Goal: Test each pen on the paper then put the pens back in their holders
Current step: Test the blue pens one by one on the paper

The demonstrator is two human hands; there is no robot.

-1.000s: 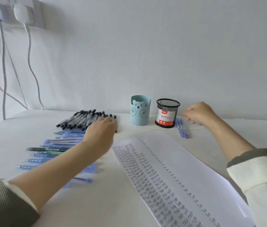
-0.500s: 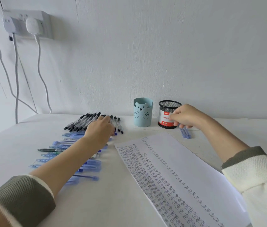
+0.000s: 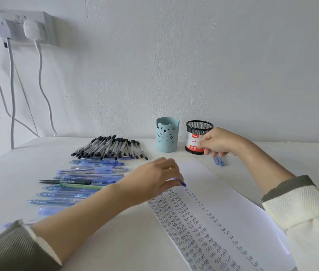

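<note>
My left hand (image 3: 154,177) is curled round a blue pen (image 3: 182,183), and only the pen's dark blue end shows, poking out past my fingertips toward four o'clock. The hand hangs over the near left edge of the paper (image 3: 223,202), right at the head of the columns of "test" scribbles. The sheet's long axis runs from about eleven o'clock down to five, and its unwritten part lies at three o'clock from the pen, so I judge the next stroke wants only a short carry that way. My right hand (image 3: 220,141) is farther off at one o'clock, with its fingers bent against the label of the black mesh holder (image 3: 199,126). I cannot tell whether they grip anything. A few short blue pens (image 3: 218,160) lie on the table (image 3: 115,241) just under it. The bear holder (image 3: 167,137) stands just beside the mesh one, at its nine o'clock. No pen rises above either rim, and I cannot see down inside the bear holder. At nine o'clock from my left hand the loose blue pens (image 3: 88,173) lie crosswise, and the row of black pens (image 3: 111,146) fans out at eleven o'clock.
</note>
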